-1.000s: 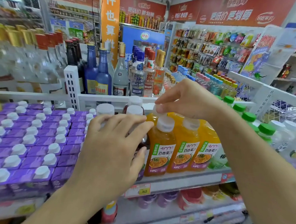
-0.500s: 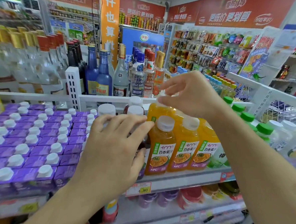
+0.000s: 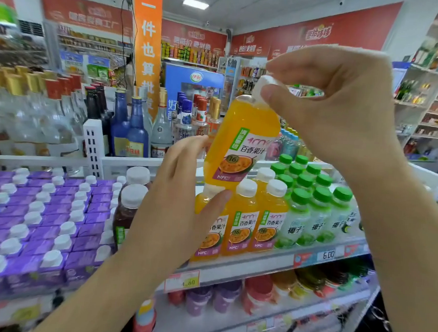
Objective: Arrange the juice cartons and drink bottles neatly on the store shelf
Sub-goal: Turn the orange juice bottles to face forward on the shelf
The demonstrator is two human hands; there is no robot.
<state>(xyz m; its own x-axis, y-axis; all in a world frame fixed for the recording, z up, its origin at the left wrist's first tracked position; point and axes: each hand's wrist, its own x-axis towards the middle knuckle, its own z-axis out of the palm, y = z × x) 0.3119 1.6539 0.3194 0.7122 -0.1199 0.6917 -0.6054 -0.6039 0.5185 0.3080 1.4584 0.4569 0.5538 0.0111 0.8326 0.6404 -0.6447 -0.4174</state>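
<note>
At the far left of the shelf (image 3: pixel 245 266) stand rows of purple cartons (image 3: pixel 37 221) with white screw caps, packed edge to edge and filling that end. Just to their right are two dark juice bottles (image 3: pixel 128 211) with white caps, one behind the other. Behind the low white rail at the back stand tall glass bottles, among them two blue bottles (image 3: pixel 129 127).

The left hand (image 3: pixel 174 209) reaches in front of the dark bottles, its fingers straight and spread, gripping nothing. Its fingertips (image 3: pixel 201 141) lie against the lower left side of a raised orange juice bottle (image 3: pixel 242 141), and its thumb stretches out under that bottle's base, in front of the white cap of an orange bottle standing on the shelf.

The raised orange bottle hangs in the air, tilted with its top leaning right, above the row of orange bottles (image 3: pixel 257 219) at the shelf's front edge. The right hand (image 3: pixel 337 106) is above and to the right of it, pinching its white cap (image 3: pixel 262 85) between thumb and forefinger, the other fingers curled loosely.

Right of the orange row stand clear bottles with green caps (image 3: pixel 310 210), several rows deep. On the shelf's front strip sit price tags (image 3: pixel 182 281), one below the left hand and another further right. Below, a lower shelf holds red and purple drinks, blurred.
</note>
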